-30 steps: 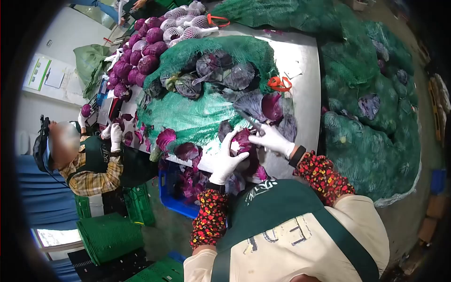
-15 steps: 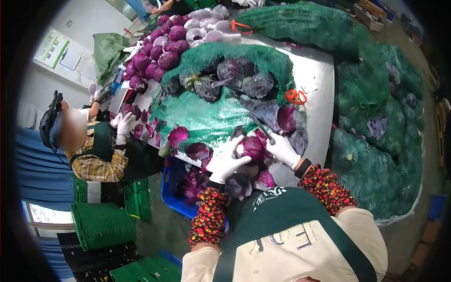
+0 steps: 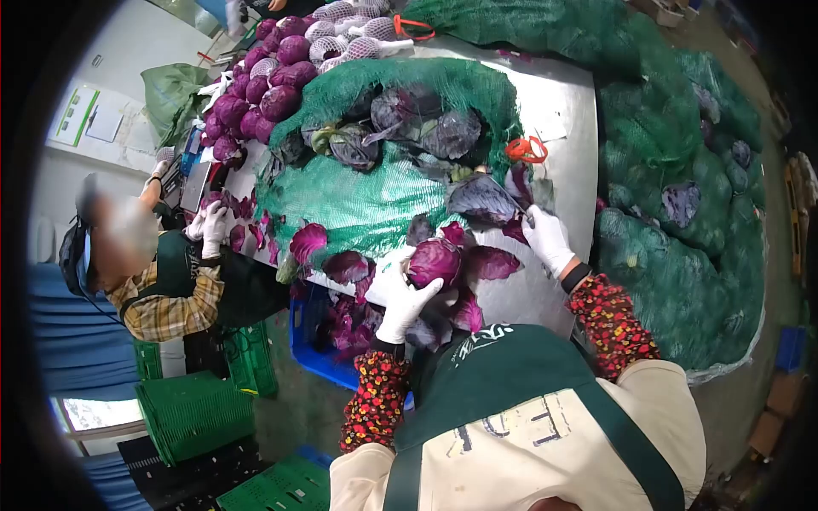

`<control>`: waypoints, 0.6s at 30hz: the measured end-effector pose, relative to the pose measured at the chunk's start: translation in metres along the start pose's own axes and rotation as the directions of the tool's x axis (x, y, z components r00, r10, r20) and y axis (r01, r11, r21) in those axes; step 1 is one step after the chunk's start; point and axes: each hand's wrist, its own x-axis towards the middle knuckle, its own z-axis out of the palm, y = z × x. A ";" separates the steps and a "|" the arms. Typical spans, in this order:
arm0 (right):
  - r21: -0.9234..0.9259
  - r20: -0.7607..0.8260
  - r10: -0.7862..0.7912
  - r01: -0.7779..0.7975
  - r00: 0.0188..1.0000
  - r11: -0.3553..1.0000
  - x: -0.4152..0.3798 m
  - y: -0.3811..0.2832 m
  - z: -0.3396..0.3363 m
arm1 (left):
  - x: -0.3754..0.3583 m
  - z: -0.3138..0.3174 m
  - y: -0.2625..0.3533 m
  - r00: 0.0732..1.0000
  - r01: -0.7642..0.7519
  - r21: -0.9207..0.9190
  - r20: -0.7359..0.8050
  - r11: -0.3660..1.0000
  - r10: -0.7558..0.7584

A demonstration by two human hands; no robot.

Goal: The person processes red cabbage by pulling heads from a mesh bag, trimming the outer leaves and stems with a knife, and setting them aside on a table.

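My left hand (image 3: pixel 399 294), in a white glove, is wrapped round the lower left side of a trimmed purple cabbage (image 3: pixel 436 261) near the table's front edge. In my right hand (image 3: pixel 548 242), also gloved, is a knife (image 3: pixel 515 202), its dark blade pointing up and left over the outer leaves. That hand is apart from the cabbage, off to its right. A loose purple leaf (image 3: pixel 492 263) lies between cabbage and right hand. Just behind, dull outer leaves (image 3: pixel 481 200) rest against a green net sack (image 3: pixel 366 200) with untrimmed cabbages (image 3: pixel 354 146) in its mouth.
Peeled cabbages (image 3: pixel 281 102), some in white foam nets, are piled at the back left of the metal table (image 3: pixel 558 179). A blue crate (image 3: pixel 302 341) of leaf scraps stands below the front edge. A co-worker (image 3: pixel 170 272) handles a cabbage at left. Full net sacks (image 3: pixel 673 281) stand right.
My right hand with the knife has moved right and up, away from the cabbage. A purple leaf now lies spread at the cabbage's right side. My left hand still holds the cabbage.
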 end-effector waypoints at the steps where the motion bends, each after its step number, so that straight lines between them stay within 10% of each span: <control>1: 0.005 0.010 0.011 -0.011 1.000 1.000 -0.008 -0.016 -0.011 | -0.005 0.000 -0.004 0.999 0.032 -0.036 -0.015 0.999 -0.032; 7: 0.254 0.285 -0.168 0.094 0.944 0.963 -0.014 -0.107 -0.015 | -0.007 0.012 0.018 0.996 -0.085 0.336 0.068 0.938 0.065; 11: 0.377 0.666 -0.147 -0.160 0.731 0.912 0.004 -0.114 -0.021 | -0.013 0.028 0.030 0.999 -0.050 0.289 -0.005 0.956 0.054; 18: 0.407 0.813 -0.106 -0.428 0.573 0.807 0.014 -0.087 -0.015 | 0.007 0.038 0.036 0.998 -0.066 0.242 0.001 0.968 0.068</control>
